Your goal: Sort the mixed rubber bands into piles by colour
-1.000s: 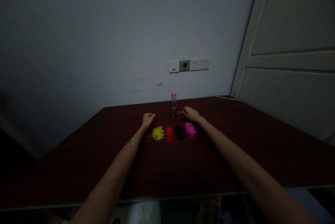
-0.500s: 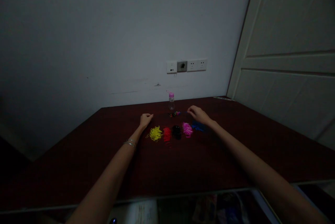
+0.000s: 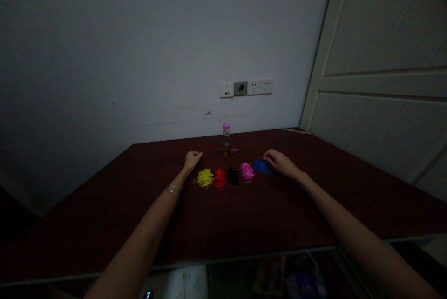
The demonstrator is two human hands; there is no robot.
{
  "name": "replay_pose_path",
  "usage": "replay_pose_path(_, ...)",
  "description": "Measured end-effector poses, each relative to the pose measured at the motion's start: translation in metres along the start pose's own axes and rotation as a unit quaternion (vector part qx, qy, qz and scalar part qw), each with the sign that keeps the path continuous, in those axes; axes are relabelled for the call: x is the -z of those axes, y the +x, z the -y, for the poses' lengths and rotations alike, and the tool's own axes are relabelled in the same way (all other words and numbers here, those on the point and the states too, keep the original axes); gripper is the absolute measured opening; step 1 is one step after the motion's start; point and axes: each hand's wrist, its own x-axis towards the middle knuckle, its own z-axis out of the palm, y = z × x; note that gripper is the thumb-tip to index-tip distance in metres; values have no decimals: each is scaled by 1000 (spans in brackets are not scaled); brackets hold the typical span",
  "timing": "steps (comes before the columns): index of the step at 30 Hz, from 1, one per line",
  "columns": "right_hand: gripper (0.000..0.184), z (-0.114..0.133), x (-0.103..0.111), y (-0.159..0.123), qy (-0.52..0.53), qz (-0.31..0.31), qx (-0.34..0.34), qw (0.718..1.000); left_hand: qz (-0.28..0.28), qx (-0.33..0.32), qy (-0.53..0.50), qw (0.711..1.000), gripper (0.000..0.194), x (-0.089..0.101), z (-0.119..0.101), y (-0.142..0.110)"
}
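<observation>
My left hand (image 3: 193,159) rests on the dark red table behind the yellow pile of rubber bands (image 3: 205,178). Its fingers are closed together, and whatever may be between them is too small to make out. My right hand (image 3: 278,161) is at the right edge of the blue rubber bands (image 3: 261,166), its fingers pinched together and their tips partly hidden. Between my hands lie piles of red bands (image 3: 220,179), black bands (image 3: 233,175) and pink bands (image 3: 247,172). A small multicoloured cluster of loops (image 3: 231,152) sits farther back.
Behind the cluster stands a clear bottle with a pink cap (image 3: 226,134). White wall sockets (image 3: 260,87) are on the wall beyond the table (image 3: 254,224). An open drawer (image 3: 230,280) with various items lies below the front edge, and a white door (image 3: 377,117) is at the right.
My right hand has moved right and slightly nearer, from beside the multicoloured cluster to the blue bands, uncovering more of them. My left hand stays in place. The view has shifted slightly.
</observation>
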Motion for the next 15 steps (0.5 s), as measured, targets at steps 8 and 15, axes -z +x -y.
replay_pose_path(8, 20, -2, 4, -5, 12, 10, -13, 1000, 5, -2, 6, 1000, 30, 0, 2, 1)
replay_pose_path(15, 21, -23, 7, -7, -5, -56, -41, 998, 33, -22, 92, 995, 23, -2, -1, 5)
